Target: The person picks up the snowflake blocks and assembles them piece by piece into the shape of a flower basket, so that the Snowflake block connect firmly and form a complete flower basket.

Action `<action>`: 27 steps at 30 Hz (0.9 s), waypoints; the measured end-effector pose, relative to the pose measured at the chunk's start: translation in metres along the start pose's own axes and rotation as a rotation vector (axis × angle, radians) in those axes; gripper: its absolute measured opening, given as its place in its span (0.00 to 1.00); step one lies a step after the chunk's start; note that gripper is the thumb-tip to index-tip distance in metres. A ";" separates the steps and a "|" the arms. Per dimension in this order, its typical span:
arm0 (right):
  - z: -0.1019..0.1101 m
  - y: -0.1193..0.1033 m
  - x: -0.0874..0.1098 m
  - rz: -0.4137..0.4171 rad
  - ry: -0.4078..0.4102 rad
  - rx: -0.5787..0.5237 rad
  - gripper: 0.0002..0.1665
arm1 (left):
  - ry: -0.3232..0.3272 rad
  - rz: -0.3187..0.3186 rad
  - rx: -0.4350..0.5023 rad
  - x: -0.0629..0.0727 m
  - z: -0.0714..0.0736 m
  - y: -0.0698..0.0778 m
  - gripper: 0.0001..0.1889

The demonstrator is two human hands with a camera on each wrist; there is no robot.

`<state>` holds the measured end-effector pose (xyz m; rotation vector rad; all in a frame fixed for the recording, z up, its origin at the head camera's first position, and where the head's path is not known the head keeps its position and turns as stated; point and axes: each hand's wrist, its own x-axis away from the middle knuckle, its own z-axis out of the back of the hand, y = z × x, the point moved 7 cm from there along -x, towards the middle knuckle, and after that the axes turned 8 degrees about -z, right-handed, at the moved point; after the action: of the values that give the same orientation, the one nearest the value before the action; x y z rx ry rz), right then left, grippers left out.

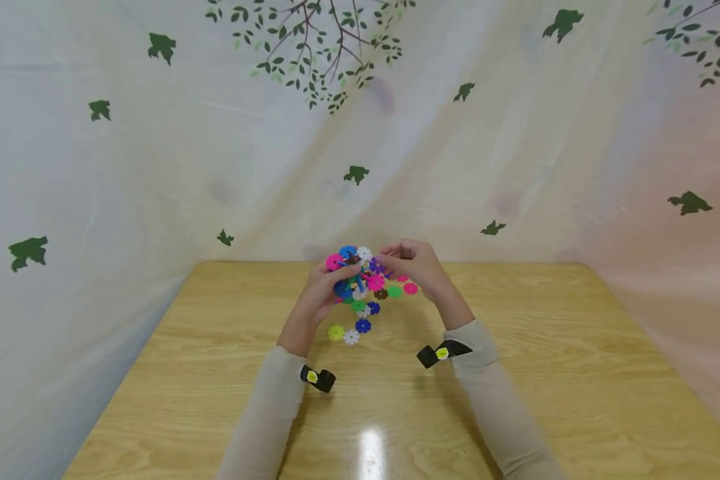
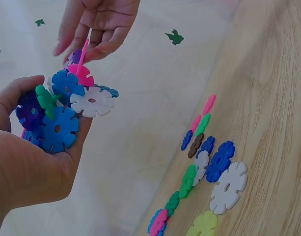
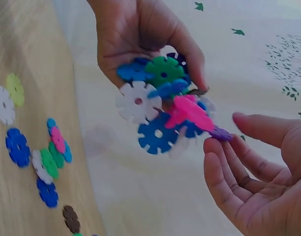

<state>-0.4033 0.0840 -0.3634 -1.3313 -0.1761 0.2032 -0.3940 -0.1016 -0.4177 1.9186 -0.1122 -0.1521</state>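
Observation:
My left hand (image 1: 317,293) grips a cluster of interlocked flower-shaped plastic discs (image 3: 157,140), blue, green, white, pink and purple, above the far part of the table. Its palm and fingers hide part of the cluster. At the cluster's outer end, a purple disc (image 3: 222,133) sits beside a pink disc (image 3: 189,113). The fingertips of my right hand (image 3: 263,182) touch the purple disc from below, while the thumb stands apart from it. In the left wrist view, a pink disc seen edge-on (image 2: 83,56) rises near the right fingers.
Loose discs lie on the wooden table (image 1: 516,373) below my hands, among them a yellow one (image 1: 336,332), a white one (image 1: 351,337) and a brown one (image 2: 195,145). A pale curtain (image 1: 276,167) with leaf prints hangs behind the table's far edge.

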 end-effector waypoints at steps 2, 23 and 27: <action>0.007 -0.003 0.000 0.000 0.003 0.040 0.19 | 0.004 0.009 0.009 0.000 0.000 -0.001 0.21; 0.050 0.092 -0.037 -0.186 -0.158 0.487 0.20 | -0.047 0.112 -0.006 -0.002 -0.010 -0.017 0.21; 0.047 0.105 -0.045 -0.141 -0.142 0.552 0.18 | -0.041 0.113 0.007 -0.003 -0.013 -0.023 0.20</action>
<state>-0.4630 0.1406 -0.4555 -0.7530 -0.3084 0.2082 -0.3950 -0.0806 -0.4346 1.9113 -0.2479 -0.1152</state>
